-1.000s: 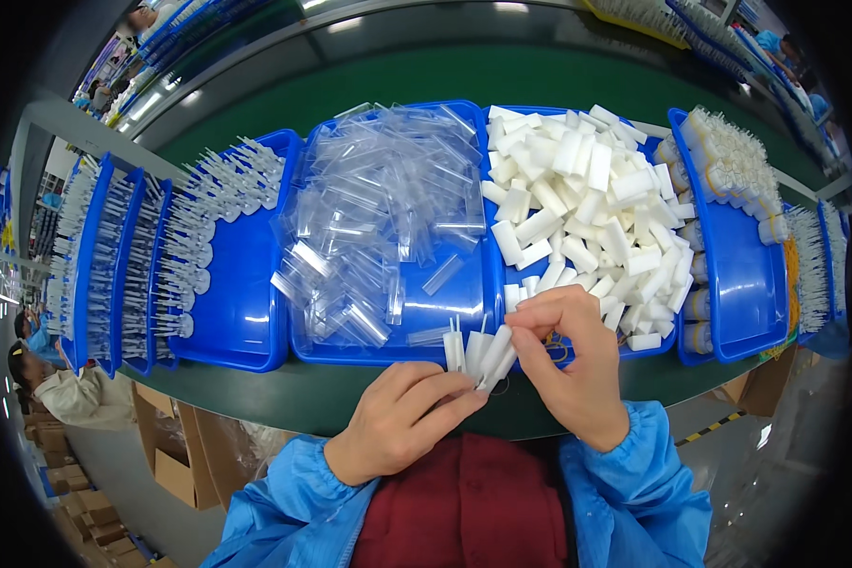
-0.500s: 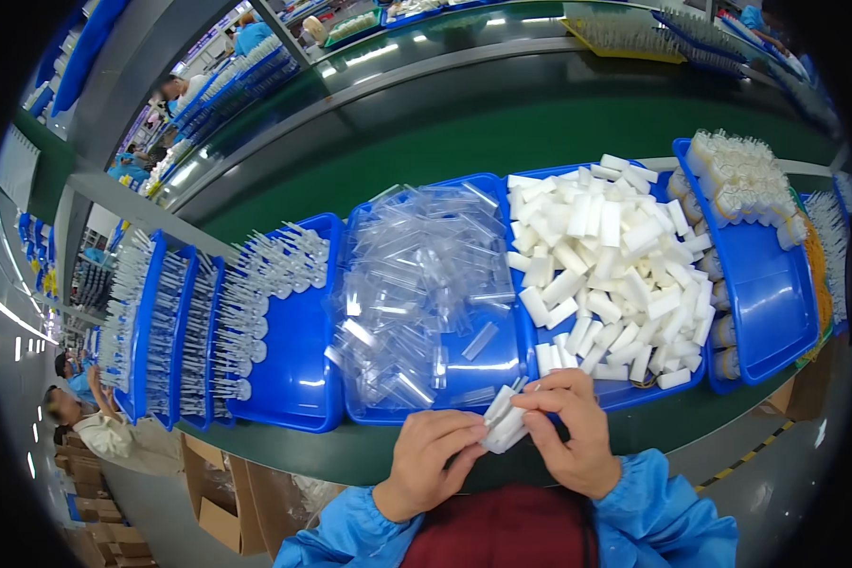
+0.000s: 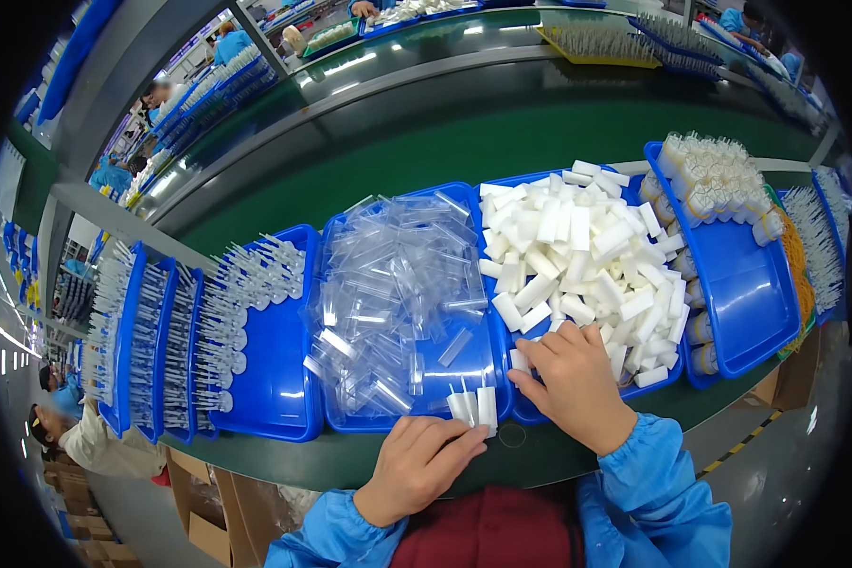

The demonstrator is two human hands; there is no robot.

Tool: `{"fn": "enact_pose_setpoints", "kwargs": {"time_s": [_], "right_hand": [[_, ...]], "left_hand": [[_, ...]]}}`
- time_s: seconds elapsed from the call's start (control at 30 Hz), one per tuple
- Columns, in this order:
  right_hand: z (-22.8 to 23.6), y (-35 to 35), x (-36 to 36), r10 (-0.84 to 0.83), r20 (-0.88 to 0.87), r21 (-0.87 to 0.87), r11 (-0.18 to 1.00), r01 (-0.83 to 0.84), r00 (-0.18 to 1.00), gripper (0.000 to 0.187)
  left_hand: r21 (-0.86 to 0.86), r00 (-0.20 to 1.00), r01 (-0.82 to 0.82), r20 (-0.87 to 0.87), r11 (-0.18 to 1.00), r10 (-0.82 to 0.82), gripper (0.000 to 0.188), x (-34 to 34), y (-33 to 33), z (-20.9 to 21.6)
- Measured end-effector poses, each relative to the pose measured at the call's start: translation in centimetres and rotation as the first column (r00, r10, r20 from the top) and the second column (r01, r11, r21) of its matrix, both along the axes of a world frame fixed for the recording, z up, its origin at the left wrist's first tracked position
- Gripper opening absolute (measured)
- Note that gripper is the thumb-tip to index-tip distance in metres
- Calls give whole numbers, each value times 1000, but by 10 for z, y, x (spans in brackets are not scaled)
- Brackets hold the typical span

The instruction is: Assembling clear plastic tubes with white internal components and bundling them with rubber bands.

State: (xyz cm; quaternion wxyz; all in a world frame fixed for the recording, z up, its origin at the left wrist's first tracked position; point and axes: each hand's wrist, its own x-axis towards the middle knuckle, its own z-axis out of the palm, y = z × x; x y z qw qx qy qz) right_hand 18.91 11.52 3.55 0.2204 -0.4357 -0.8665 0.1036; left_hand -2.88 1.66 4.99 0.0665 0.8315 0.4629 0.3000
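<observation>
My left hand (image 3: 415,466) grips a small bundle of white pieces (image 3: 473,407) above the bench's near edge. Thin pins stick up from the bundle's top. My right hand (image 3: 570,383) reaches to the near left corner of a blue tray heaped with white rectangular blocks (image 3: 592,251). Its thumb and fingertips close around one white block (image 3: 518,359); the fingers partly cover it. Left of that heap, a blue tray (image 3: 464,381) carries a loose pile of clear plastic pieces (image 3: 402,275).
Blue trays (image 3: 270,383) with upright thin-stemmed parts stand at the left. Another blue tray (image 3: 748,303) at the right carries clustered translucent parts (image 3: 715,180). Beyond runs a green conveyor belt (image 3: 398,142). Cardboard boxes (image 3: 208,502) sit below left; other people work farther off.
My right hand has left the white bundle and moved to a block in the tray. My left hand keeps the bundle, now turned more upright. The whole view has shifted slightly.
</observation>
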Motion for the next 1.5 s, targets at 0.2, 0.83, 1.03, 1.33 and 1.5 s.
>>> {"fn": "enact_pose_setpoints", "kwargs": {"time_s": [0.2, 0.83, 1.03, 1.33, 1.5], "right_hand": [[8, -7, 7, -2, -90, -260, 965, -22, 996, 33], [26, -20, -8, -370, -570, -594, 802, -57, 734, 22], [18, -17, -7, -324, -591, -460, 888, 22, 739, 22], [22, -17, 0, -22, -570, -376, 896, -237, 822, 22], [23, -24, -6, 124, -562, -245, 919, -308, 818, 28]], "left_hand": [[-13, 998, 34, 49, 999, -34, 45, 2, 1, -8], [-41, 984, 165, -69, 986, -167, 40, 4, -7, 18], [4, 988, 144, -55, 990, -143, 41, 6, -9, 16], [-2, 989, 138, -58, 990, -137, 40, 4, -8, 13], [97, 997, 83, 0, 992, -83, 38, -5, -4, 2]]}}
